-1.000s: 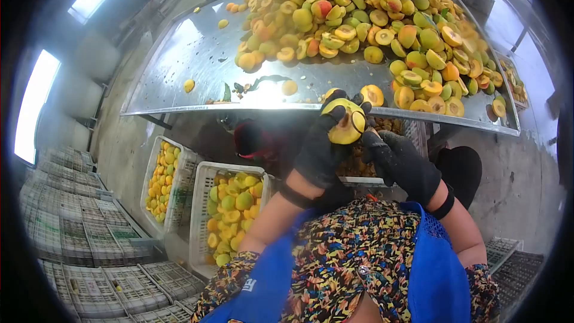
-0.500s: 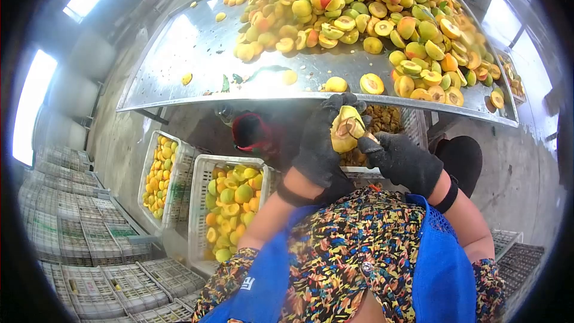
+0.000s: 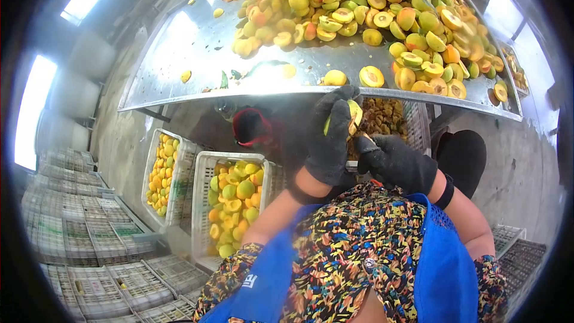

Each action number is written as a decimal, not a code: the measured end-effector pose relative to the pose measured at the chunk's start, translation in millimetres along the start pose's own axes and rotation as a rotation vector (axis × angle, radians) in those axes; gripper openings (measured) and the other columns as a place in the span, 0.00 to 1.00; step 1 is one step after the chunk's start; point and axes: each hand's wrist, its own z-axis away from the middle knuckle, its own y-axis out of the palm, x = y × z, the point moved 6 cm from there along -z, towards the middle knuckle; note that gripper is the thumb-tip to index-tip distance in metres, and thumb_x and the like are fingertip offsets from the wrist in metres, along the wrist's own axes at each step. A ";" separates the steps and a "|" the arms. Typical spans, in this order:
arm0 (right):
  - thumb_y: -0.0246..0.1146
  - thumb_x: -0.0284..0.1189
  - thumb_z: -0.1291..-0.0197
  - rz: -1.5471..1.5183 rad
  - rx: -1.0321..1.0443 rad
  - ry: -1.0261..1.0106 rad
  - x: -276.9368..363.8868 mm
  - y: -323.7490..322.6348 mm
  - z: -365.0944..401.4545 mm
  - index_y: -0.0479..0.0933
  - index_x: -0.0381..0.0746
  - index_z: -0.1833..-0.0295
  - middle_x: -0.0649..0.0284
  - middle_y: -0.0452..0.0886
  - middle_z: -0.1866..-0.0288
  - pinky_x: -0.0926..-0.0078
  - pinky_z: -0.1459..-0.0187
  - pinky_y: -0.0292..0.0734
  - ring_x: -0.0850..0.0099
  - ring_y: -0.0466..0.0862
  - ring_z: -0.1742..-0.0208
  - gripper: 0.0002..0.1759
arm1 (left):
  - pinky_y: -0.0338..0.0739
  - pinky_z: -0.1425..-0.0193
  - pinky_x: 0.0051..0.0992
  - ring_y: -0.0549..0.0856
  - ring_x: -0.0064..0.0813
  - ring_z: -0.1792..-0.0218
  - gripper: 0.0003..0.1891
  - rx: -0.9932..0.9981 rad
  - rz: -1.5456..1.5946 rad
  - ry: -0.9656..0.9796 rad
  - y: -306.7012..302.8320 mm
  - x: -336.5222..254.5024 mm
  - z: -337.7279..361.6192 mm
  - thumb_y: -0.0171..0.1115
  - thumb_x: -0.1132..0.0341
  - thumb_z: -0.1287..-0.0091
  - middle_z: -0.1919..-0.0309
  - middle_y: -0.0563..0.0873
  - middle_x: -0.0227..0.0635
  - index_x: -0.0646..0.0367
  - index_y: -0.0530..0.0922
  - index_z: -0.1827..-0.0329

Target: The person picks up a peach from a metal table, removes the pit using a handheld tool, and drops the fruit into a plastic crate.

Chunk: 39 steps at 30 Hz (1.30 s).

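Observation:
My left hand [image 3: 330, 143], in a dark glove, is closed around a cut yellow peach [image 3: 355, 117] just below the table's front edge. Its cut side faces right, and the fingers cover much of it. My right hand [image 3: 397, 160], gloved too, is closed close beside the peach. A small pale-brown tip shows at its thumb and fingers; what it belongs to is hidden. Under both hands stands a crate holding brown pits or scraps [image 3: 385, 121], partly covered by the hands.
A metal table [image 3: 173, 72] carries a large heap of halved peaches [image 3: 359, 6]. Two white crates of peaches stand below left, the nearer crate [image 3: 200, 203] beside my left arm. A red-rimmed dark container [image 3: 251, 127] sits under the table. Stacked crates [image 3: 78, 215] line the left.
My left hand has turned the peach, so its cut face now points right and less of it shows. My right hand stays close beside it, slightly lower.

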 end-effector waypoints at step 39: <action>0.44 0.50 0.29 -1.119 0.367 0.540 -27.6 31.6 13.2 0.72 0.40 0.59 0.67 0.73 0.79 0.86 0.92 0.56 0.82 0.65 0.91 0.24 | 0.81 0.52 0.29 0.85 0.34 0.57 0.13 0.296 1.075 -0.511 15.6 20.4 -5.2 0.56 0.65 0.30 0.58 0.85 0.42 0.66 0.79 0.51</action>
